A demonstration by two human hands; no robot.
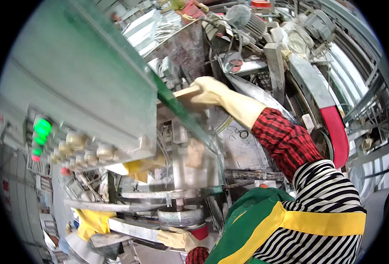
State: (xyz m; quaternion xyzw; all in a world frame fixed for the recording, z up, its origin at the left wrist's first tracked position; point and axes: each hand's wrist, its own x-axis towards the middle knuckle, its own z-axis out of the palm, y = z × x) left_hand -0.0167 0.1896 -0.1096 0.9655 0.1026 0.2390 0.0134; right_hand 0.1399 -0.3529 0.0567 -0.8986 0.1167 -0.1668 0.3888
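Both my hands wear cream rubber gloves. My right hand [208, 90] reaches far forward, its fingers closed round the end of a pale flat piece [188, 92] beside a green metal edge [172, 100]. What this piece belongs to is partly hidden. My left hand [176, 239] is low in the picture, fingers stretched out at the end of a long whitish bar [135, 229]. A round grey wheel-like part [181, 216] sits just beyond it. Blur hides how firmly the left fingers touch the bar.
A large grey-green control cabinet [84, 83] with knobs [76, 141] and a lit green lamp [42, 127] juts in from the left. Yellow cloth [93, 223] hangs by the bar. A red curved guard [335, 136] and a motor [320, 24] stand right. Another person [190, 9] is at the far end.
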